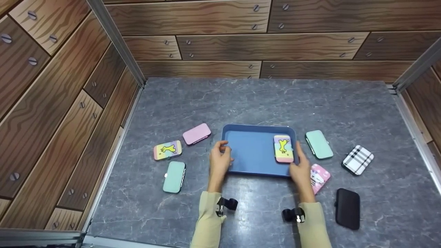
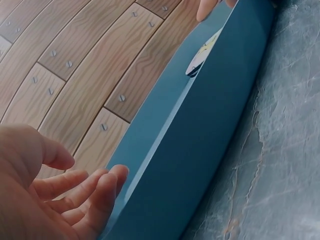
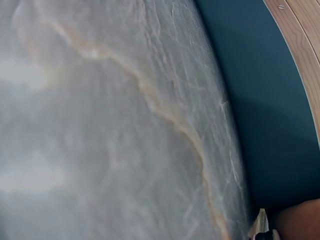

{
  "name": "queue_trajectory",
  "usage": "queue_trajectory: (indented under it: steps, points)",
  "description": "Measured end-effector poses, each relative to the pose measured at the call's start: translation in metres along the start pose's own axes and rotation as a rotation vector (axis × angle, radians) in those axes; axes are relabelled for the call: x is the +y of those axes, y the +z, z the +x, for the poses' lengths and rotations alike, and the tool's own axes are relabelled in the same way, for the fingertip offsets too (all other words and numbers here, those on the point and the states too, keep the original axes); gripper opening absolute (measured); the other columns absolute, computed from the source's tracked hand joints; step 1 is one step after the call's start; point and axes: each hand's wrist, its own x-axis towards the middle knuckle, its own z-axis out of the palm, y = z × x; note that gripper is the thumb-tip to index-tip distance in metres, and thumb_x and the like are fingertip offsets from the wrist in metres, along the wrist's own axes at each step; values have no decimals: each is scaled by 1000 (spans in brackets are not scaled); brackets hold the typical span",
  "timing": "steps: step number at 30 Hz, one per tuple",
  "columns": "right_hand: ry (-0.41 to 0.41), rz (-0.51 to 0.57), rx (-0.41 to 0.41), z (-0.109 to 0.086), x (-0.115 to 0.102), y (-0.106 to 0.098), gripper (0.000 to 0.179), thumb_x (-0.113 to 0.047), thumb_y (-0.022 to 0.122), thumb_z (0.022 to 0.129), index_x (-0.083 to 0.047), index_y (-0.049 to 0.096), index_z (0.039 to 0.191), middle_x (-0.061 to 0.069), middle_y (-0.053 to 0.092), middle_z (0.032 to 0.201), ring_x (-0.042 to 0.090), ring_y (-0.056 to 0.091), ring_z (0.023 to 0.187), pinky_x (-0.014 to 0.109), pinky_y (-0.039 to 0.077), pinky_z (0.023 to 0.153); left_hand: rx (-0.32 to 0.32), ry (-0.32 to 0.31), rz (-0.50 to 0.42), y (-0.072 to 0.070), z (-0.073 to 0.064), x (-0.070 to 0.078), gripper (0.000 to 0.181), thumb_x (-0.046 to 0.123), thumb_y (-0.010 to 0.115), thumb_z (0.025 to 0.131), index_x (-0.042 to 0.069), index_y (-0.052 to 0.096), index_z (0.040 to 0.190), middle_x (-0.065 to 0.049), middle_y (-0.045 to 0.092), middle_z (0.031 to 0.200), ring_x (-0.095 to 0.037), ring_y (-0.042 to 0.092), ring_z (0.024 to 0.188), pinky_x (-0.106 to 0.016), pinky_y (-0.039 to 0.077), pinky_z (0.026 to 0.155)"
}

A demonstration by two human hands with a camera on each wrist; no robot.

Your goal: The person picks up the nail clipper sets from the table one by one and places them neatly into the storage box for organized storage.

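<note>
Now flanking tray (image 1: 249, 151) at long-axis ends w/ L hand (image 1: 220, 159) loose, unclosed, & R hand (image 1: 300, 169), grip unclear.

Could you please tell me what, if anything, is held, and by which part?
The left grip holds nothing. The right grip is at the right front corner of the tray; whether it holds cannot be told.

Downward head view, wrist close-ups, shared tray (image 1: 251, 150)
</note>
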Motion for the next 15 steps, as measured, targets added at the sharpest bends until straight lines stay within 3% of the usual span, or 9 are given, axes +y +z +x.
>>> queue_trajectory:
  steps: [9, 15]
  points:
    - [-24, 4, 4, -1, 0, 0, 84, 16, 39, 77, -11, 28, 156, 9, 25, 161, 29, 18, 149, 37, 13, 120, 15, 6, -21, -9, -3, -1, 27, 4, 52, 95, -4, 63, 118, -11, 65, 89, -32, 67, 60, -30, 52, 45]
    - [-24, -4, 10, 0, 1, 0, 83, 16, 41, 77, -10, 29, 156, 9, 25, 161, 30, 18, 149, 38, 13, 120, 70, 25, 5, -14, -2, -3, 22, 3, 53, 95, -2, 66, 112, -12, 66, 87, -28, 67, 60, -30, 55, 50]
